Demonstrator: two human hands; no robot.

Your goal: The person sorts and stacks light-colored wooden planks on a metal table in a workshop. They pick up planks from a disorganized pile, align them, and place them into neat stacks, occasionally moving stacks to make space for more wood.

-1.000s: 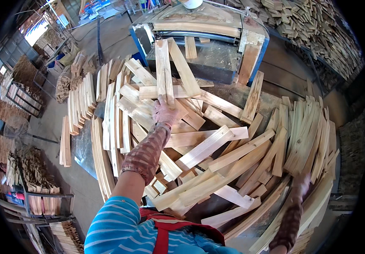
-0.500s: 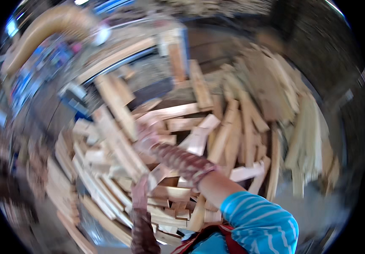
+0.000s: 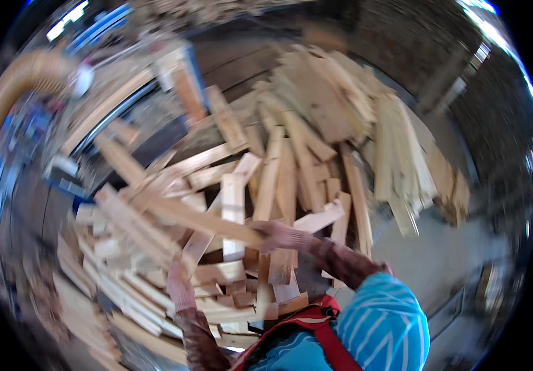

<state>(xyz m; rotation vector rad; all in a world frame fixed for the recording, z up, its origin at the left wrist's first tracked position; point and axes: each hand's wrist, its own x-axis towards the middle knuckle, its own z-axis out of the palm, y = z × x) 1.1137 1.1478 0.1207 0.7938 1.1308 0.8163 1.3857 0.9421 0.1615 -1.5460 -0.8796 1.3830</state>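
Note:
My right hand (image 3: 283,237), in a pale glove, grips the near end of a long wooden board (image 3: 201,217). This board slants away to the left above the heap, its far part lying over other pieces. Lower left, my left hand (image 3: 180,285), gloved too, is closed around the near end of a second wooden board (image 3: 135,221). That board points up and left toward the machine. Below and between both hands lie several short offcuts (image 3: 220,272) in a loose pile.
A machine with a metal-edged table (image 3: 115,117) stands at the far left, with a ribbed tan hose (image 3: 28,74) beside it. Stacked boards (image 3: 322,99) lie at the back right, pale strips (image 3: 396,154) next to them. More long strips (image 3: 121,303) lie at lower left.
The view has swung, so the scene sits further left. My right hand has moved right, away from the machine side, and now holds a board's end. My left hand still grips its board.

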